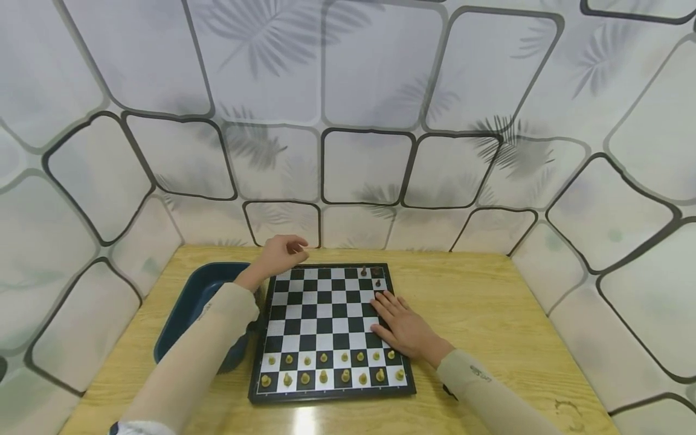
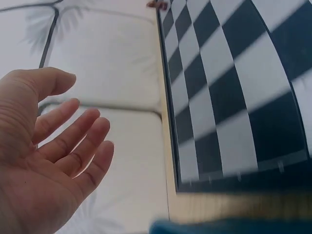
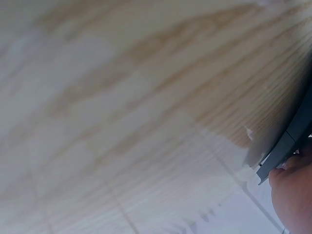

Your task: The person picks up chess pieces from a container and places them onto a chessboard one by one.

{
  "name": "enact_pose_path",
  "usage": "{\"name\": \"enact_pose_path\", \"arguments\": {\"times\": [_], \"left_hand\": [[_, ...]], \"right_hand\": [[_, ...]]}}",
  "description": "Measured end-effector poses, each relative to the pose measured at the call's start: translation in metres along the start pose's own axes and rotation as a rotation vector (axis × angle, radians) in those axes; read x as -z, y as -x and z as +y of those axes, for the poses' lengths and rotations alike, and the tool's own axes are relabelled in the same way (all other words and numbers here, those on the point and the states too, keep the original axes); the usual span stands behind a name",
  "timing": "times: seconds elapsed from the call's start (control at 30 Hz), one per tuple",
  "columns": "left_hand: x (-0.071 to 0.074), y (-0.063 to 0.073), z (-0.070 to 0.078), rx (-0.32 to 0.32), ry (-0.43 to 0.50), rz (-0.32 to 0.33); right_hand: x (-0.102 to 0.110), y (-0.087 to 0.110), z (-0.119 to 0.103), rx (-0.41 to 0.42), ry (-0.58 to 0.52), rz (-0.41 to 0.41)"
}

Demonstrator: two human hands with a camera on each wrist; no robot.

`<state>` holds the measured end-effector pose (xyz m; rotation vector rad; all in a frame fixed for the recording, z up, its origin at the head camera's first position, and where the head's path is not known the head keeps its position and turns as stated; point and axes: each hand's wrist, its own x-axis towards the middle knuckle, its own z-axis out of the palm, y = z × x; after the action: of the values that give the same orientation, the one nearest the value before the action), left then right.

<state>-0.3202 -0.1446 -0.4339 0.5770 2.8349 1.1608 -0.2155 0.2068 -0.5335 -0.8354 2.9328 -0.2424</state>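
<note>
A black-and-white chessboard [image 1: 324,311] lies on the table. Gold chess pieces [image 1: 323,376] stand in two rows along its near side, and a few dark brown pieces [image 1: 364,272] stand at the far right corner. Above the far left corner, my left hand [image 1: 280,254] is raised with its fingers loosely bent; the left wrist view shows nothing in the palm [image 2: 39,190]. My right hand [image 1: 405,326] lies flat along the board's right edge, fingertips over the outer squares. Only part of that hand [image 3: 295,195] shows beside the dark board edge [image 3: 287,146] in the right wrist view.
A dark blue plastic bin [image 1: 187,302] stands just left of the board, partly hidden under my left forearm. The light wooden table [image 1: 462,290] extends to the right. Patterned pale walls [image 1: 364,166] enclose the table at the back and both sides.
</note>
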Motion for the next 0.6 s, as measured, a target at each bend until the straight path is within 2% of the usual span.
{"name": "enact_pose_path", "arguments": {"times": [0.37, 0.6], "left_hand": [[0.043, 0.044, -0.050, 0.090, 0.004, 0.047], [0.058, 0.062, -0.074, 0.138, -0.005, 0.096]], "right_hand": [[0.000, 0.001, 0.000, 0.007, 0.016, 0.007], [-0.002, 0.000, 0.001, -0.004, 0.025, -0.003]]}}
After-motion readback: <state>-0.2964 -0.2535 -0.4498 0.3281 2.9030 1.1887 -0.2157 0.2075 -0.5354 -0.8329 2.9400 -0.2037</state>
